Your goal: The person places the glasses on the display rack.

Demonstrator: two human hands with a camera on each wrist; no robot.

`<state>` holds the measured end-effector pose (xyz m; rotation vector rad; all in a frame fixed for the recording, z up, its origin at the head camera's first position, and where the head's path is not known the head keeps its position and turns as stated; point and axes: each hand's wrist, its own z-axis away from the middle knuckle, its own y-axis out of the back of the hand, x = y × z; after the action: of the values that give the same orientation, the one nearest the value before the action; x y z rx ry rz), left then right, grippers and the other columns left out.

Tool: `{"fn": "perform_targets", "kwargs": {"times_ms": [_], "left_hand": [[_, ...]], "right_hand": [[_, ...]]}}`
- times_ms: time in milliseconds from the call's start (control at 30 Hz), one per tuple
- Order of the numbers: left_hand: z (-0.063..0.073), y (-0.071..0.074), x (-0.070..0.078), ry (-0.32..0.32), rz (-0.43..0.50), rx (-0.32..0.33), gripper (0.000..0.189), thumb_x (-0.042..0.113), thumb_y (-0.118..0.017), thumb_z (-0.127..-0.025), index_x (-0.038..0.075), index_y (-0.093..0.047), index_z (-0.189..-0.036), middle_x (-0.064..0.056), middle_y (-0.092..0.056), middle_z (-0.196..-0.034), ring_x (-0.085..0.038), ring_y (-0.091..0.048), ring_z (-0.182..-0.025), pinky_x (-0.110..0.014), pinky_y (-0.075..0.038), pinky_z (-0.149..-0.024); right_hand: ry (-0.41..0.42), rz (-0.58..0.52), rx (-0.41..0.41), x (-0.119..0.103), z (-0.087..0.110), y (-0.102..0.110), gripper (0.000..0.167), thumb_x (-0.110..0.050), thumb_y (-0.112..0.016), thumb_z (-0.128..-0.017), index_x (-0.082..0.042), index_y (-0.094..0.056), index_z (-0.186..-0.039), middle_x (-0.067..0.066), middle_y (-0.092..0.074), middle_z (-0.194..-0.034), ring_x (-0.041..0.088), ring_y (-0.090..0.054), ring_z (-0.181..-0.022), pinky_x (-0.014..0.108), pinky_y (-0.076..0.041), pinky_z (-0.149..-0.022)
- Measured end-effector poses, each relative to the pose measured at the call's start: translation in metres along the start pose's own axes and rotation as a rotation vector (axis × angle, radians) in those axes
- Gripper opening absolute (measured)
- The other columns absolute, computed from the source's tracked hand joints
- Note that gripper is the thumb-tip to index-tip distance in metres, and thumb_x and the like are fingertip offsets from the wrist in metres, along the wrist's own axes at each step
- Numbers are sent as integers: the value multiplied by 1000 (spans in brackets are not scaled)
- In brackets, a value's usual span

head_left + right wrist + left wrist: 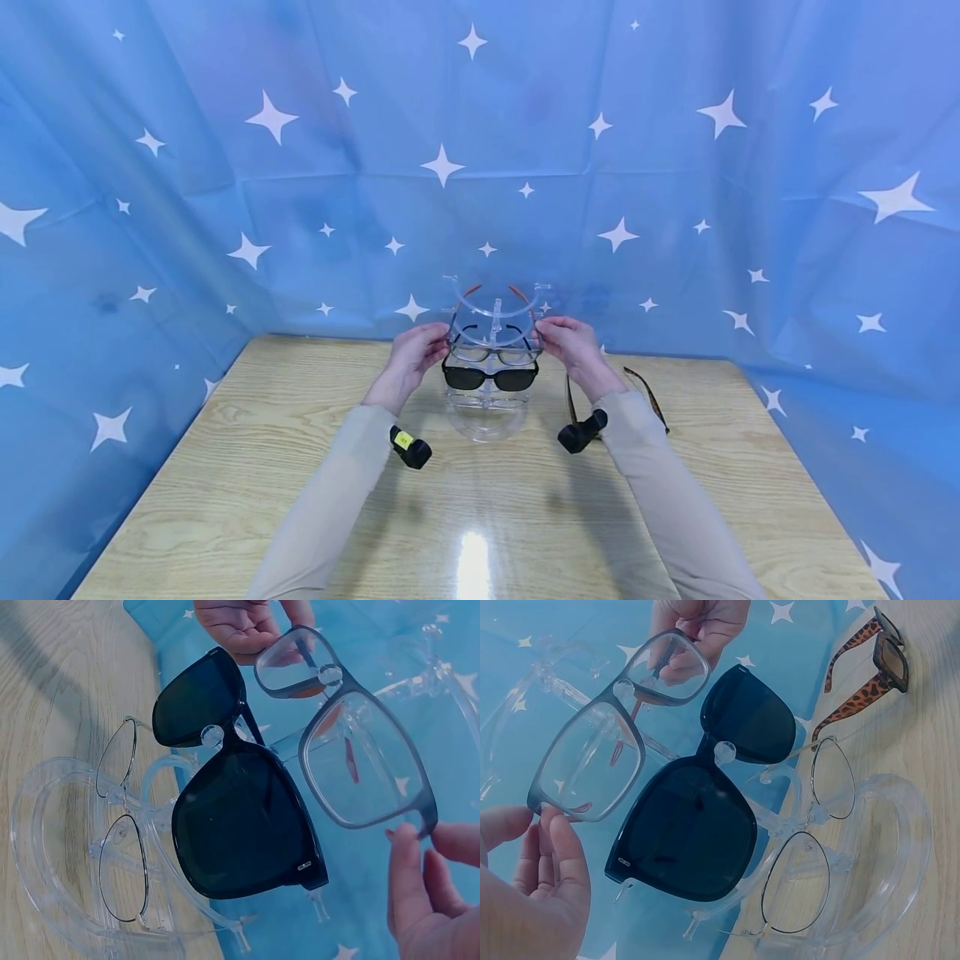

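A pair of grey-framed eyeglasses sits across a tier of the clear plastic display stand, above the other pairs. My left hand pinches one end of this frame by its hinge, thumb and fingers together. At the opposite hinge my right hand pinches the frame the same way. Just below are black sunglasses with dark lenses, resting on the stand. Thin metal-rimmed eyeglasses hang on the lowest tier. The orange-tipped temples of the grey pair point back toward the curtain.
Tortoiseshell sunglasses lie on the wooden table to the right of the stand, partly behind my right forearm in the head view. A blue curtain with white stars hangs behind the table. The stand's top tier rises above my hands.
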<state>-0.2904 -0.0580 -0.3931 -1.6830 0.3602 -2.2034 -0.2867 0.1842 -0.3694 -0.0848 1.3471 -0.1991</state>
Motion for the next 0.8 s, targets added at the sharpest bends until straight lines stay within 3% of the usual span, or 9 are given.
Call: {"fn": "perform_targets", "kwargs": {"times_ms": [367,667,800], "left_hand": [[7,14,-3,1,-24,-33,33,2,-59,-89,-12,-53,-118,-1,-65,-73,-8,-61,-64,-17,-54,-66],[15,20,-15,-10,-25,-56,22,1,-58,-88,-10,-57,-107,-3,-65,-76,-9,-62,-66,-18,-54,-66],[19,22,-20,-15,-38,-63,26,1,-56,-90,-12,-53,-112,-3,-63,-76,-8,-61,-64,-17,-53,-64]], "right_hand": [[-4,30,-22,8,5,9,22,-5,-58,-92,4,-53,-112,2,-62,-88,11,-63,-81,20,-53,-78],[8,14,-80,20,22,17,25,0,-54,-92,10,-48,-114,3,-61,-81,11,-62,-76,21,-54,-79],[15,23,-108,24,27,19,18,-1,-54,-93,7,-50,-109,2,-64,-82,11,-64,-78,22,-54,-80]]}}
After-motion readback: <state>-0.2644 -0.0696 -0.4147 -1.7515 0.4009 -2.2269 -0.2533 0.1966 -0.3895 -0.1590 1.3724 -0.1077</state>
